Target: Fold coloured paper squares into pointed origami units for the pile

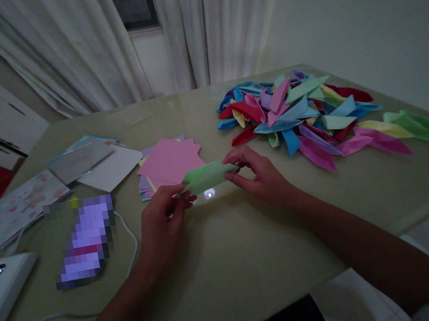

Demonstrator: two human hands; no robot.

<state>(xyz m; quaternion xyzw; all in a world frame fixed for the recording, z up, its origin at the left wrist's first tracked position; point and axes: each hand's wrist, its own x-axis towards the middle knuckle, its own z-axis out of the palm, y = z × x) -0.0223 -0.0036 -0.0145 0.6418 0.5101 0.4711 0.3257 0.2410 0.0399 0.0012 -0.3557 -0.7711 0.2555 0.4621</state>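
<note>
A folded piece of light green paper point(209, 177) is held up above the table between both hands. My left hand point(164, 216) is closed on its left end, thumb and fingers pinching the tip. At the other end my right hand point(256, 175) pinches the pointed corner. Just behind the green paper lies a fanned stack of square paper sheets point(170, 160), pink on top, with purple, yellow and blue edges showing. To the right rests a large heap of folded paper pieces point(292, 108) in blue, pink, red, green, purple and yellow.
On the left lie a blurred-out phone point(86, 244), a white power bank point(3, 294) with a white cable point(130, 236), a printed booklet point(25, 205) and a white sheet point(110, 168) under clear wrapping. White curtains point(187, 32) hang behind the table point(233, 268).
</note>
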